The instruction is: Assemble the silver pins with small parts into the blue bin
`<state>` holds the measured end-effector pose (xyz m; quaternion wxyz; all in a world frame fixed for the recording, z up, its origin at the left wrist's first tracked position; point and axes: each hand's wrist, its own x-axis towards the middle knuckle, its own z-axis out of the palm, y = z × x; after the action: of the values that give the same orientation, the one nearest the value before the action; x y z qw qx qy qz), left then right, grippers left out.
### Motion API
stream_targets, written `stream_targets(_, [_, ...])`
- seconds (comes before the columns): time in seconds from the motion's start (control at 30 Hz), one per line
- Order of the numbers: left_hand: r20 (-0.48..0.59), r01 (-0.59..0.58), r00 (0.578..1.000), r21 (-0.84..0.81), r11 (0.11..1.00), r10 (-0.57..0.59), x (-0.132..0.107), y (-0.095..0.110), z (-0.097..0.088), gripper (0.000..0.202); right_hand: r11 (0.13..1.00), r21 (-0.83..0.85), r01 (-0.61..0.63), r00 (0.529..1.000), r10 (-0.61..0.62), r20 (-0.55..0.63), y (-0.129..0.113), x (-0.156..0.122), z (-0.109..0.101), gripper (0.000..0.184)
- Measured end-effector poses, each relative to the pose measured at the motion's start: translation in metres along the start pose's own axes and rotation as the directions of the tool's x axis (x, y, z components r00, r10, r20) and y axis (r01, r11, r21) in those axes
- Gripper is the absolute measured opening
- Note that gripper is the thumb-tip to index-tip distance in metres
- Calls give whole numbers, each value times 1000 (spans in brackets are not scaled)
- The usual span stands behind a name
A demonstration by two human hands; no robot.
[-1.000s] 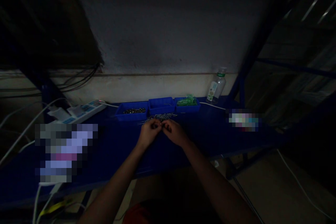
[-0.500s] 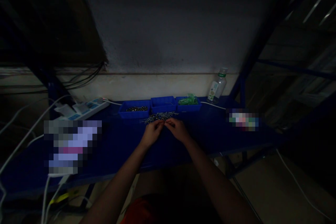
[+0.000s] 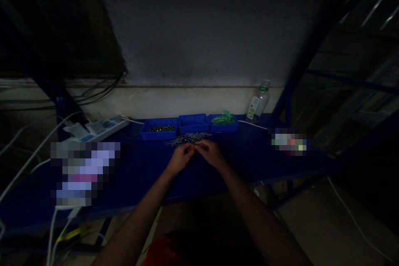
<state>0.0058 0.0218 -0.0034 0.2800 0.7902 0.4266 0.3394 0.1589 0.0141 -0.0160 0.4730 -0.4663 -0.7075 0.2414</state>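
Note:
My left hand [image 3: 181, 157] and my right hand [image 3: 210, 152] meet fingertip to fingertip over the blue table [image 3: 140, 166]. Both are closed in a pinch; whatever lies between the fingers is too small and dark to name. Just beyond the fingertips spreads a loose pile of thin metal pieces that look like screws [image 3: 196, 136]. Behind the pile stand three blue bins in a row. The left bin [image 3: 158, 136] holds small shiny metal parts, the middle bin [image 3: 193, 124] shows a thin pale strip inside, and the right bin [image 3: 223, 127] holds green plastic [image 3: 222, 118].
A clear bottle [image 3: 258, 102] with a green-banded neck stands at the back right. On the left lie a white power strip [image 3: 104, 130] with plugs and cables, and a blurred-out object [image 3: 87, 172]. Another blurred-out item [image 3: 288, 141] is at the right. The wall [image 3: 199, 102] rises behind the bins.
Both hands stay together at the same place, fingertips touching, with barely any visible movement. The whole view has shifted very slightly.

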Motion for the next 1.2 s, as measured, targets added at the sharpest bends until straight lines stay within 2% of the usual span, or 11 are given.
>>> stream_targets(0.17, [-35, -7, 999, 44, 999, 9, 0, 0, -1, 22, 1000, 11, -14, 1000, 15, -7, 1, 1, 1, 23])
stream_targets(0.33, [-90, -5, 996, -7, 1000, 4, 0, 0, -3, 21, 999, -20, -44, 998, 43, -37, 3, 2, 0, 19])
stream_targets(0.47, [-117, -52, 992, -8, 999, 50, 0, 2, -3, 22, 999, -24, -48, 999, 49, 8, 5, 1, 1, 18])
stream_targets(0.63, [-44, -88, 995, 58, 994, 90, -3, 7, -3, 19, 994, -103, -27, 995, 36, 92, 6, -1, 2, 12])
stream_targets(0.73, [-61, -54, 996, 84, 995, 59, -4, 8, -4, 16, 995, -96, -23, 997, 30, 75, 7, -1, 2, 13])
stream_targets(0.83, [-89, -24, 996, 76, 997, 31, -3, 5, -3, 15, 999, -45, -24, 1000, 24, 9, 9, 1, 3, 17])
stream_targets(0.93, [-32, -20, 999, 66, 998, 22, -2, 1, -1, 15, 1000, -13, -5, 999, 5, -39, 8, 1, 3, 18])
stream_targets(1.03, [34, -22, 999, 69, 997, 19, -1, -4, 1, 15, 998, 21, 55, 998, -55, -7, 5, 1, 2, 16])
stream_targets(1.2, [40, -16, 999, 80, 997, 12, -1, -6, 1, 16, 997, 23, 77, 997, -77, 11, 5, 1, 2, 14])
